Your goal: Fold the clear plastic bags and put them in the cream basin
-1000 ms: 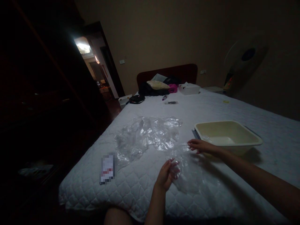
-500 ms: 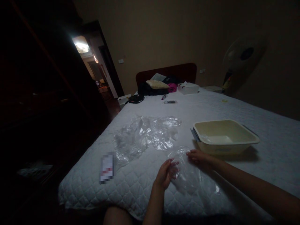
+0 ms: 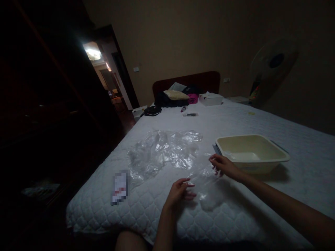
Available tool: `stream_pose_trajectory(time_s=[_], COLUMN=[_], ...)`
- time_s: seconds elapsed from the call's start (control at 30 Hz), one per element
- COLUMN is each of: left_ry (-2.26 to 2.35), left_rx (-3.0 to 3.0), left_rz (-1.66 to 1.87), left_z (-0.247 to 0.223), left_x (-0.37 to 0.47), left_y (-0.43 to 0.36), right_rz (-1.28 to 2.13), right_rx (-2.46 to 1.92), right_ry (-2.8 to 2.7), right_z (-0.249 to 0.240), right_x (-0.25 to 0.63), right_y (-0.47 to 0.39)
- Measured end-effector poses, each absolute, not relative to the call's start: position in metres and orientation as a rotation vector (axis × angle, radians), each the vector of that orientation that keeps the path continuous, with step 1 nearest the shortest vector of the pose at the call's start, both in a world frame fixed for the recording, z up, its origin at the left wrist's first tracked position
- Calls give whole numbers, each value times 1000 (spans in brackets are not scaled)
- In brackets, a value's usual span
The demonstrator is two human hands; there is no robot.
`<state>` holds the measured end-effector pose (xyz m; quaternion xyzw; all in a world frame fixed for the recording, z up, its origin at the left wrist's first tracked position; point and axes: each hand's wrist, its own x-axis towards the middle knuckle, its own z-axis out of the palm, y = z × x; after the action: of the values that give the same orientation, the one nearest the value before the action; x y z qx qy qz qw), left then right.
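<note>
A clear, thin plastic bag (image 3: 210,195) hangs crumpled over the near part of the bed. My right hand (image 3: 222,165) pinches its upper part, fingers curled, beside the near left corner of a cream plastic basin (image 3: 253,165). To the left of the bag, my left hand (image 3: 181,191) has its fingers apart and seems to hold nothing; whether a fingertip touches the film I cannot tell. Beyond both hands, more clear plastic bags or sheeting (image 3: 164,150) lie spread in a wrinkled heap. Inside the basin's left side is a small clear piece.
White quilted bedding (image 3: 146,212) covers the bed. A blurred-out flat item (image 3: 119,188) lies at the left edge. Farther back are a black bag (image 3: 152,111), a white box (image 3: 210,99), a pink roll (image 3: 193,98) and a small packet (image 3: 190,114). A fan (image 3: 276,61) stands at right.
My right hand has risen with the bag's upper part, drawing the bag up from its spread position. My left hand has let go and moved slightly left, its fingers spreading.
</note>
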<state>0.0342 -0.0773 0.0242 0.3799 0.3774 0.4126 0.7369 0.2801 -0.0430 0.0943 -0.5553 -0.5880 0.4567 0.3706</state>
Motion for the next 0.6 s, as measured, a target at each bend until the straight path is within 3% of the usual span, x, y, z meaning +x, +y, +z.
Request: stream_pose_trajectory(time_s=[0.27, 0.43, 0.6], left_ry=[883, 959, 1041], left_rx=[920, 867, 782], left_rz=[867, 752, 759], left_z=[60, 38, 4], left_x=[7, 5, 14], left_y=[-72, -54, -46], right_rz=[1453, 1571, 1386], right_rx=[-1425, -1520, -1713], right_ry=[-1400, -1321, -1362], right_z=[134, 92, 42], right_x=[275, 277, 280], right_y=[-46, -35, -21])
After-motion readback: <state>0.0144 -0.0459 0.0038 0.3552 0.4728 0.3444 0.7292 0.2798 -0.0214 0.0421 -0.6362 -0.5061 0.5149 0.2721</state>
